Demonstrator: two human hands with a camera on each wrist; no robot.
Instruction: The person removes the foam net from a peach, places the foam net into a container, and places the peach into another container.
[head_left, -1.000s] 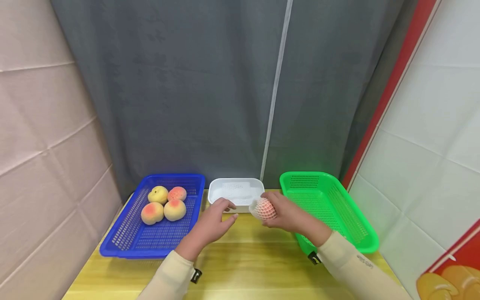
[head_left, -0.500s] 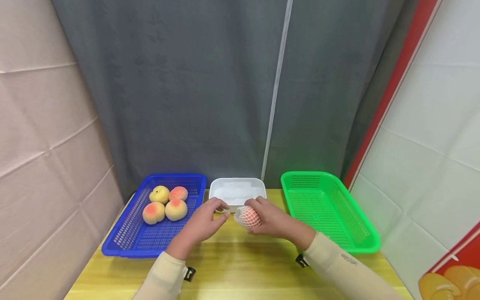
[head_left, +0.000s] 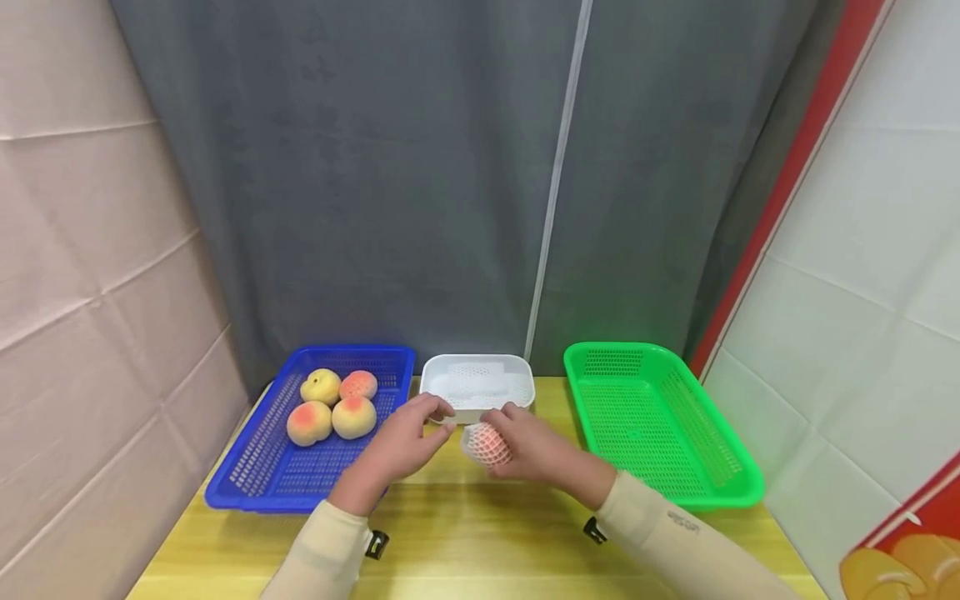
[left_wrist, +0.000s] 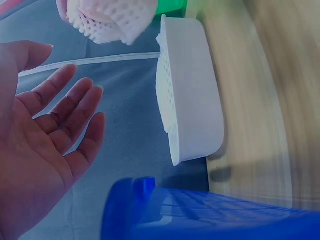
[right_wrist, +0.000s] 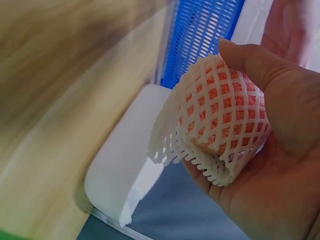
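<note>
In the head view my right hand [head_left: 528,448] grips a peach [right_wrist: 225,112] wrapped in a white foam net sleeve [head_left: 480,445]. The right wrist view shows thumb and fingers curled round it, with the net's loose end hanging past the fruit. Just left of it is my left hand [head_left: 403,440], palm toward the peach, touching nothing. Its fingers are relaxed and slightly bent in the left wrist view [left_wrist: 70,110]. Behind both hands stands a white plastic box [head_left: 474,415]; foam netting [left_wrist: 164,92] shows above its rim in the left wrist view.
On the left, a blue basket [head_left: 300,483] holds several peaches [head_left: 354,417] grouped toward its back. A green basket [head_left: 637,442] sits at the right. All stand on a wooden table [head_left: 480,533] with a grey curtain [head_left: 360,183] behind.
My right hand has carried the netted peach leftward from beside the green basket, closer to my left hand. The left hand has shifted slightly left and stays free.
</note>
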